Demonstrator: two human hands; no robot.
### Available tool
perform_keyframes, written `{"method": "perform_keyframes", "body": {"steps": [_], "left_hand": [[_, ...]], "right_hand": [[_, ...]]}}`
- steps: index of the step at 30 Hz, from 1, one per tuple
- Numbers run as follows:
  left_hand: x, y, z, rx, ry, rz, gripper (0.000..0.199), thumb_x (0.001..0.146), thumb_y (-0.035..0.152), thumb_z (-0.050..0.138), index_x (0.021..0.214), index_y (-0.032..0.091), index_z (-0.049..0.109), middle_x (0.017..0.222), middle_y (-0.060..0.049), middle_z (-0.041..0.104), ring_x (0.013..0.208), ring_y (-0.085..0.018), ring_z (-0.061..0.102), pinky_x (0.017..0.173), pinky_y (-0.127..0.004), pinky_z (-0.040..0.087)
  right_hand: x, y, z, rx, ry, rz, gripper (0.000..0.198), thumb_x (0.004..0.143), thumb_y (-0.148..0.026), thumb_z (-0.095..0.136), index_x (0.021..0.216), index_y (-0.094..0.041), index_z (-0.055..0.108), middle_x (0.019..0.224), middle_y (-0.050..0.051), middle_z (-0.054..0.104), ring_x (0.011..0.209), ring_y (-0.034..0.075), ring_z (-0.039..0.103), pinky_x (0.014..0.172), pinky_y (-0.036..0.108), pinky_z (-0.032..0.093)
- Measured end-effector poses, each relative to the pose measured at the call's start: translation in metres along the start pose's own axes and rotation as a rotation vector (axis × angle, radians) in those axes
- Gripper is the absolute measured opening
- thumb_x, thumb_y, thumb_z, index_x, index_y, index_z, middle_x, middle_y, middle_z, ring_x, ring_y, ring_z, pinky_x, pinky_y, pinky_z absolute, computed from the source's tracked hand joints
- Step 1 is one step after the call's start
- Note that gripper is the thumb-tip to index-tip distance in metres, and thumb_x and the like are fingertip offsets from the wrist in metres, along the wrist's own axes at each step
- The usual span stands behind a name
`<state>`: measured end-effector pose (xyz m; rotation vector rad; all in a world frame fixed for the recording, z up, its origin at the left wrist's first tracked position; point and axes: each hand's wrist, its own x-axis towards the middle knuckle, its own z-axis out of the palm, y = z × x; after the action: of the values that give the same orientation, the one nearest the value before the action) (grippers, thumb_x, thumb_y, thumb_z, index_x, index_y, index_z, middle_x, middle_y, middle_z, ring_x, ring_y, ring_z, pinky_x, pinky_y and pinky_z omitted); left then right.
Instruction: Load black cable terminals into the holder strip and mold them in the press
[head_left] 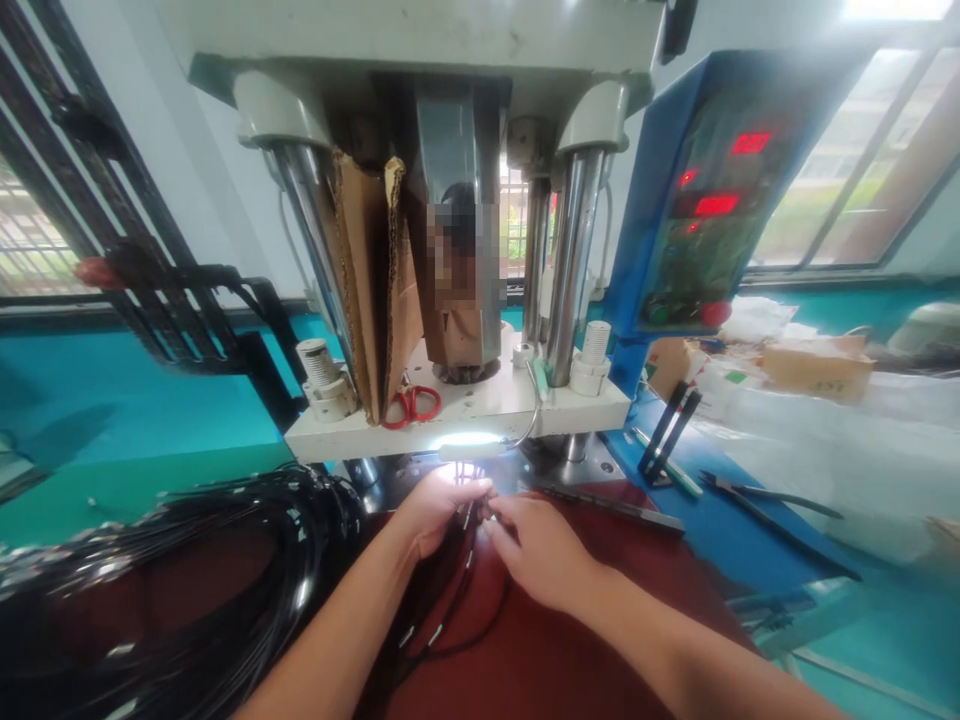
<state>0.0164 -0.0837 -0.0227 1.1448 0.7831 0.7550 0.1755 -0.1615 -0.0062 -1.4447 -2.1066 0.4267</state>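
Your left hand [439, 510] and right hand [544, 550] nearly meet, fingers closed on thin black cables [463, 583]. Largest: white press [427, 40], its lower plate [480, 410] beyond your fingertips. Next, red work surface [517, 655] under your hands. Big cable coil [304, 560] lies left of your left forearm. Held cables run between your hands: upper ends stand beside your left thumb, in bright light; lower lengths trail toward you, between your forearms. Exact grip on each strand too small to tell. Strip lamp [472, 452] sits just above your fingers. Red-handled scissors [411, 402] rest on the plate.
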Motion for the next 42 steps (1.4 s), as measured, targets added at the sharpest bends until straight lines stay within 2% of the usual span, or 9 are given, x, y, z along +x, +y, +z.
{"method": "perform_keyframes", "body": {"steps": [7, 36, 42], "left_hand": [[0.0015, -0.003, -0.0019, 0.011, -0.003, 0.008, 0.018, 0.073, 0.027, 0.071, 0.08, 0.011, 0.066, 0.074, -0.005, 0.064, 0.063, -0.013, 0.058, 0.062, -0.026, 0.043], [-0.0024, 0.0057, 0.0037, 0.011, 0.013, -0.027, 0.023, 0.07, 0.031, 0.074, 0.078, 0.011, 0.065, 0.071, -0.003, 0.064, 0.06, -0.013, 0.057, 0.06, -0.025, 0.043], [-0.0013, 0.0028, 0.0026, -0.027, 0.018, -0.033, 0.022, 0.071, 0.029, 0.074, 0.079, 0.012, 0.064, 0.073, -0.003, 0.064, 0.061, -0.012, 0.058, 0.06, -0.024, 0.044]], "right_hand": [[0.0003, 0.0028, 0.0004, -0.016, 0.007, -0.007, 0.017, 0.091, -0.027, 0.046, 0.081, -0.02, 0.058, 0.077, 0.002, 0.067, 0.073, 0.017, 0.058, 0.066, 0.026, 0.035], [-0.0005, 0.0021, -0.0002, -0.054, -0.007, -0.016, 0.013, 0.088, -0.025, 0.048, 0.083, -0.02, 0.059, 0.08, 0.003, 0.068, 0.077, 0.018, 0.059, 0.068, 0.028, 0.035], [-0.0004, 0.0034, 0.0005, -0.041, -0.004, -0.014, 0.015, 0.089, -0.027, 0.048, 0.089, -0.02, 0.061, 0.088, 0.004, 0.07, 0.083, 0.019, 0.062, 0.072, 0.027, 0.039]]}}
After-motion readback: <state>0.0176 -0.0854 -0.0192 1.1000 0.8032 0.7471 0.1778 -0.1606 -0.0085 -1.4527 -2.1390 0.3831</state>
